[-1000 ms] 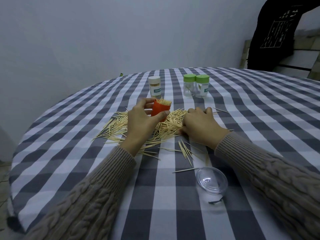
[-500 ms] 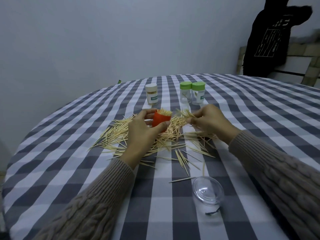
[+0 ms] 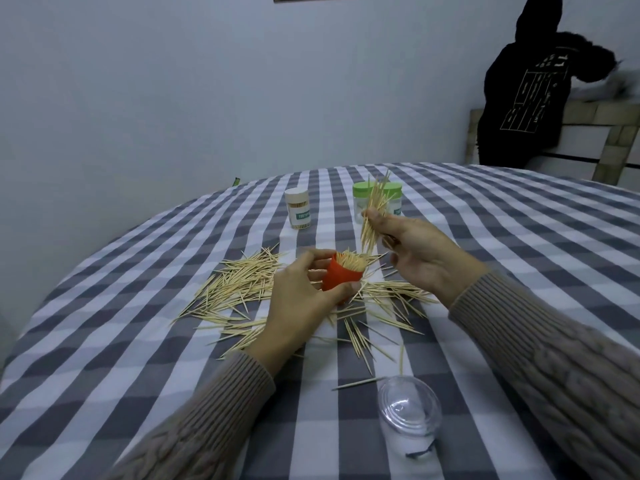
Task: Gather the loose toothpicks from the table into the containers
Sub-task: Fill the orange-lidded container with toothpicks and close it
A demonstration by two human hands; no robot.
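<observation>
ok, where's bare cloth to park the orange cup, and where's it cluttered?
Free: the checked tablecloth right of the right hand, past the green-lidded jars; also the near-left stretch beside the left sleeve. Crowded: loose toothpicks ring the orange cup held by the left hand; the clear lid takes near right.

A clear plastic lid [image 3: 409, 405] lies on the checked tablecloth [image 3: 138, 341]; a dark-hooded person [image 3: 530, 95] stands beyond
</observation>
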